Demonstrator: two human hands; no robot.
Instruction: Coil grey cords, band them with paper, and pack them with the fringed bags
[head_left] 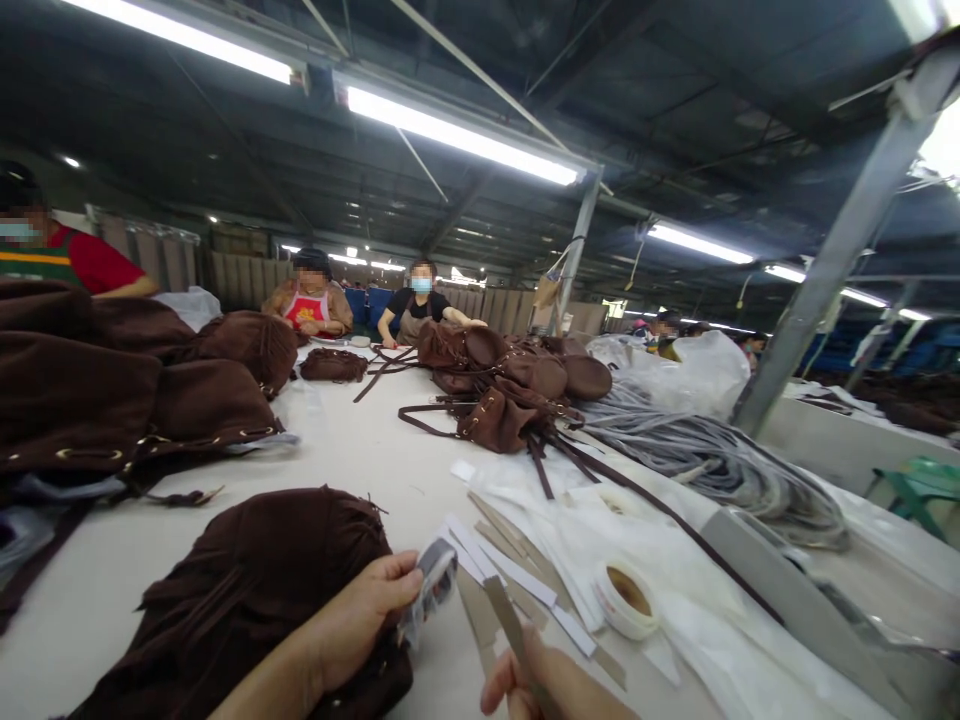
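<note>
Above worktop [352, 440], near edge: left hand [367, 605] pinched plastic-wrapped grey loop [438, 568]; right hand [559, 682] gripped taupe strip [501, 606], seemingly to leave its tip free.

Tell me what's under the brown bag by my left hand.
Pale tabletop shows around the brown bag; whatever lies directly beneath is hidden by the bag itself.

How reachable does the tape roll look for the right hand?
Probably yes: the tape roll lies uncovered near the right hand, though the strip that hand holds may need putting down first.
</note>
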